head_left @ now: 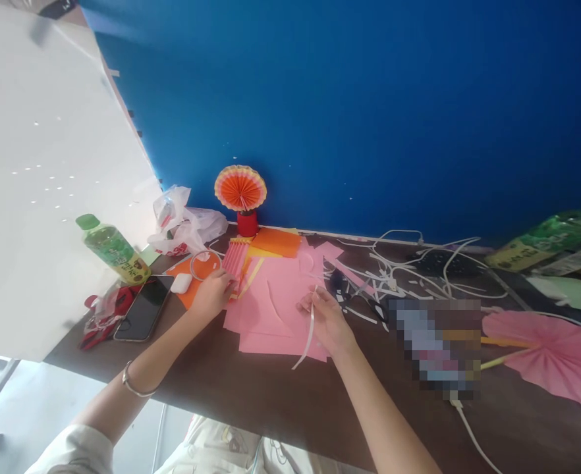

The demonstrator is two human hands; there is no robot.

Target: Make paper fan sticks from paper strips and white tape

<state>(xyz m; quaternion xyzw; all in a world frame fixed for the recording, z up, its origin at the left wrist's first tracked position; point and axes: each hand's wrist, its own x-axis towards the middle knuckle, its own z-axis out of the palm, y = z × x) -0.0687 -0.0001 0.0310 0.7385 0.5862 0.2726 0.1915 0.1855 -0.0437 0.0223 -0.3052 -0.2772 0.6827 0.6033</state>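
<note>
My left hand (215, 295) is closed at the lower edge of a pleated pink paper (235, 257) with orange and yellow edging; its fingertips are partly hidden. A clear roll of tape (205, 265) lies just behind that hand. Between the thumb and fingers of my right hand (327, 317) hangs a thin white strip (309, 339), curling down over the stacked pink paper sheets (280, 303). Another narrow strip (273, 299) lies on these sheets. Orange paper (276, 242) sits at the back of the stack.
A round paper fan (241, 189) stands in a red holder by the blue wall. Left are a phone (145, 309), an earbud case (181, 283), a green-capped bottle (115, 250) and plastic bags (186, 220). Right are paper scraps, scissors (369, 304), white cables (419, 270) and a pink fan (552, 355).
</note>
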